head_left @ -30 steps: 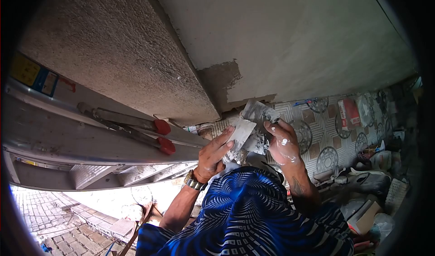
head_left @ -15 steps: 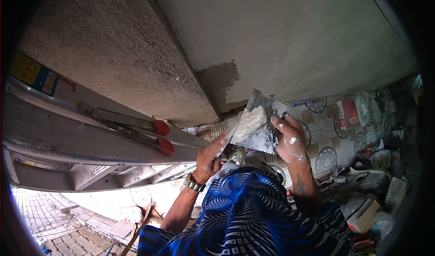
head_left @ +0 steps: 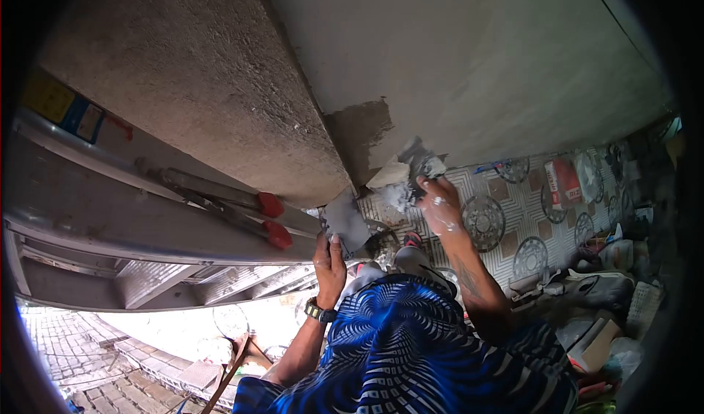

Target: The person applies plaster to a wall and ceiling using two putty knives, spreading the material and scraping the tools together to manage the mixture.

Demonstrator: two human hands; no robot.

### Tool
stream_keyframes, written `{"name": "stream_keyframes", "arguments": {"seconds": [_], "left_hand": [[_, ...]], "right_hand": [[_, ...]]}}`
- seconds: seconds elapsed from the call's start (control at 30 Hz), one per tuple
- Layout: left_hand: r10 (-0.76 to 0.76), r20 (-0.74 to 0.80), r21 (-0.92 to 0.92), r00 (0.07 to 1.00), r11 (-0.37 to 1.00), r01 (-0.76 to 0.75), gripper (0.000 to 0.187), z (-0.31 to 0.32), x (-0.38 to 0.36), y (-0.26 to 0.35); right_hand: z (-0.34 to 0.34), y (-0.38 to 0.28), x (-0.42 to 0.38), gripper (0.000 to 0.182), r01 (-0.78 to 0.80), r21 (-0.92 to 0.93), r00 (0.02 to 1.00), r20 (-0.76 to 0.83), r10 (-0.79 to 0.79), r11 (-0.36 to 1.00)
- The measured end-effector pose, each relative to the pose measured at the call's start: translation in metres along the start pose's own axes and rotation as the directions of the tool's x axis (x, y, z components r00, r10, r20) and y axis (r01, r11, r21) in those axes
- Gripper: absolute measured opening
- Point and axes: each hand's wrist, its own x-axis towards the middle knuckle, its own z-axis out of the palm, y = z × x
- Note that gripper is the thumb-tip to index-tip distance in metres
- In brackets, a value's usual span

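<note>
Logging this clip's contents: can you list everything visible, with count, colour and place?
wall: one, pale smooth plaster, upper right
rough wall: one, grey-brown, upper left
bare patch: one, dark grey, at the corner
ladder: one, silver with red caps, left
floor: patterned grey tiles, right, strewn with bags and clutter
blade: one, grey, held up in left hand
trowel: one, loaded with white filler, against the corner
shirt: one, blue patterned, bottom
watch: one, left wrist
left hand: holds the blade
right hand: filler-smeared, holds the trowel
</note>
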Motion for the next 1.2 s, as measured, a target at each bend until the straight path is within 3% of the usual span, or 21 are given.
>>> {"name": "stream_keyframes", "arguments": {"seconds": [0.07, 0.13, 0.27, 0.3, 0.4, 0.53, 0.67, 0.87, 0.93, 0.97, 1.03, 1.1, 1.17, 1.2], "left_hand": [[0.017, -0.009, 0.042, 1.000, 0.999, -0.017, 0.029, -0.007, -0.002, -0.005], [0.084, -0.037, 0.096, 0.996, 0.992, -0.080, 0.031, -0.011, -0.004, -0.003], [-0.098, 0.008, 0.044, 0.995, 0.994, 0.098, 0.030, -0.025, -0.014, -0.006], [-0.103, 0.005, 0.097, 0.995, 0.990, 0.102, 0.027, -0.029, -0.017, -0.013], [-0.184, 0.018, 0.003, 0.983, 0.983, 0.184, 0.026, -0.032, -0.020, -0.007], [-0.125, -0.133, -0.029, 0.983, 0.992, 0.122, 0.025, -0.025, -0.025, -0.004], [-0.305, -0.184, -0.119, 0.934, 0.951, 0.287, 0.024, -0.020, -0.037, -0.002], [-0.448, -0.273, -0.223, 0.851, 0.890, 0.397, 0.025, -0.006, -0.048, 0.008], [-0.400, -0.302, -0.239, 0.865, 0.910, 0.338, 0.024, -0.002, -0.049, 0.003], [-0.407, -0.300, -0.243, 0.863, 0.907, 0.343, 0.024, -0.002, -0.051, 0.003], [-0.417, -0.288, -0.253, 0.862, 0.901, 0.351, 0.023, -0.001, -0.049, 0.003], [-0.430, -0.267, -0.263, 0.863, 0.894, 0.363, 0.023, 0.000, -0.048, 0.007], [-0.368, -0.296, -0.244, 0.881, 0.921, 0.303, 0.021, 0.008, -0.044, 0.009], [-0.337, -0.310, -0.233, 0.889, 0.934, 0.272, 0.020, 0.009, -0.042, 0.009]], "right_hand": [[-0.023, 0.043, 0.033, 0.020, -0.151, 0.060, 0.988, 0.003, 0.151, 0.987], [-0.032, 0.078, 0.053, 0.014, -0.204, 0.035, 0.977, -0.048, 0.206, 0.978], [-0.041, 0.150, 0.108, 0.011, -0.231, 0.152, 0.958, -0.139, 0.252, 0.961], [-0.047, 0.166, 0.121, 0.012, -0.228, 0.146, 0.962, -0.118, 0.246, 0.963], [-0.074, 0.215, 0.176, 0.018, -0.331, 0.126, 0.907, -0.232, 0.352, 0.935], [-0.056, 0.240, 0.213, 0.039, -0.310, 0.240, 0.874, -0.308, 0.375, 0.920], [-0.047, 0.267, 0.249, 0.045, -0.335, 0.202, 0.850, -0.356, 0.388, 0.920], [-0.020, 0.283, 0.260, 0.034, -0.247, 0.226, 0.912, -0.274, 0.305, 0.942], [-0.007, 0.263, 0.255, 0.032, -0.272, 0.261, 0.905, -0.259, 0.339, 0.926], [0.000, 0.253, 0.251, 0.031, -0.308, 0.229, 0.887, -0.283, 0.366, 0.923], [-0.016, 0.264, 0.263, 0.032, -0.294, -0.182, 0.954, -0.117, 0.276, 0.938], [-0.022, 0.270, 0.273, 0.033, -0.322, -0.164, 0.944, -0.128, 0.304, 0.932], [0.009, 0.239, 0.263, 0.035, -0.373, 0.289, 0.845, -0.286, 0.452, 0.882], [0.012, 0.234, 0.262, 0.037, -0.380, 0.291, 0.844, -0.279, 0.458, 0.878]]}}
